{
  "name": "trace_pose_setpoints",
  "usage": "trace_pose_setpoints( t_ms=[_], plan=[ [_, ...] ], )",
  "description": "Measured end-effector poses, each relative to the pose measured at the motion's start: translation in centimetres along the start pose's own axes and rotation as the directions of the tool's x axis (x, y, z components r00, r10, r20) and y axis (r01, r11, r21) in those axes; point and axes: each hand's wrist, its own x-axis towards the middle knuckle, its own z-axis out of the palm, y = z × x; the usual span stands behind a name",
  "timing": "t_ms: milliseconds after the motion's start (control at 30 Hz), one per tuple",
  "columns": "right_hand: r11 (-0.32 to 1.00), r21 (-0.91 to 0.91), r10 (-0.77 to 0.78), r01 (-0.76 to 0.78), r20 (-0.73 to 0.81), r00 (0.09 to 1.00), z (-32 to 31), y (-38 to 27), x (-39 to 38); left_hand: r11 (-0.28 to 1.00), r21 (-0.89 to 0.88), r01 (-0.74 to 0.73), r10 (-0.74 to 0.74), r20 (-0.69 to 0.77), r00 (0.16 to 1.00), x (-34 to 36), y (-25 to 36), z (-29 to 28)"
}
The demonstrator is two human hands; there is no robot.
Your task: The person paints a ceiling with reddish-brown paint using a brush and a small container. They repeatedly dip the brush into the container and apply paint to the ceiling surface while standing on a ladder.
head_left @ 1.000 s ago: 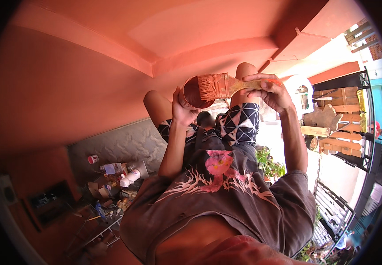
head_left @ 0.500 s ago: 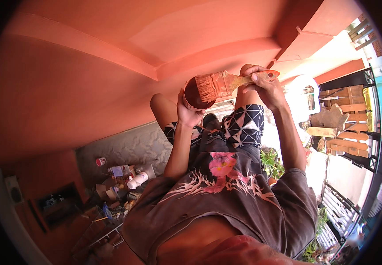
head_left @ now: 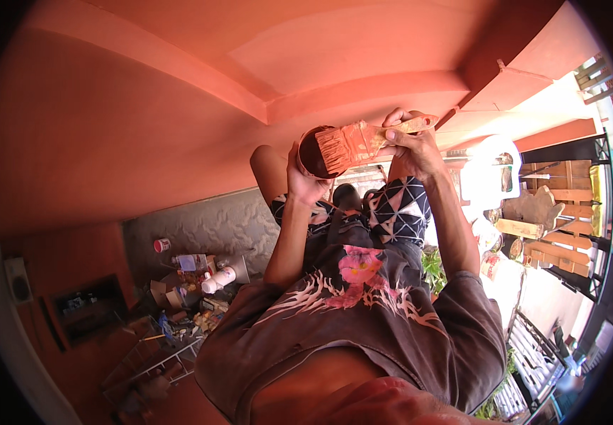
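My left hand (head_left: 304,183) is wrapped round a small round paint container (head_left: 311,154) and holds it up in front of my knees. Dark reddish paint shows inside its rim. A wide paintbrush (head_left: 352,147), its bristles caked with orange-red paint, lies across the container's mouth. The bristle tips are over the opening; whether they touch the paint, I cannot tell. My right hand (head_left: 411,147) grips the brush by its wooden handle, with fingers and thumb closed near the ferrule. The handle's holed end points right.
A coral-painted wall (head_left: 144,134) rises close ahead and to the left. Low on the left lies a pile of boxes and bottles (head_left: 193,287) beside a small ladder (head_left: 158,365). To the right are a white plastic chair (head_left: 508,170), wooden planks (head_left: 561,219) and a green plant (head_left: 432,269).
My right hand has shifted a little left and down, its grip now nearer the bristles. My left hand still holds the container, and the view has tilted slightly.
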Motion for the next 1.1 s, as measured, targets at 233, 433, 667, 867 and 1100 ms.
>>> trace_pose_setpoints(
  t_ms=[233,433,667,867,1100],
  plan=[
    [0.960,0.276,-0.034,0.039,-0.023,0.999,-1.2,1.2,2.0,0.994,-0.093,0.057,-0.059,-0.019,0.998,-0.3,0.9,-2.4],
    [0.899,0.254,-0.300,0.358,-0.237,0.924,0.4,2.1,6.2,0.989,-0.150,0.011,0.000,0.075,0.997,-2.7,2.1,-1.1],
    [0.677,-0.353,-0.697,0.646,-0.027,0.716,5.2,5.1,9.5,0.982,-0.174,-0.077,0.088,0.058,0.994,-5.8,4.6,-2.2],
    [0.280,-0.531,-0.813,0.799,0.311,0.492,6.8,6.9,12.6,0.974,-0.170,-0.151,0.154,0.005,0.988,-7.7,4.4,-1.0],
    [0.047,-0.555,-0.858,0.830,0.403,0.319,4.7,4.7,14.6,0.975,-0.157,-0.155,0.147,-0.063,0.987,-8.3,4.1,-1.0]
  ],
)
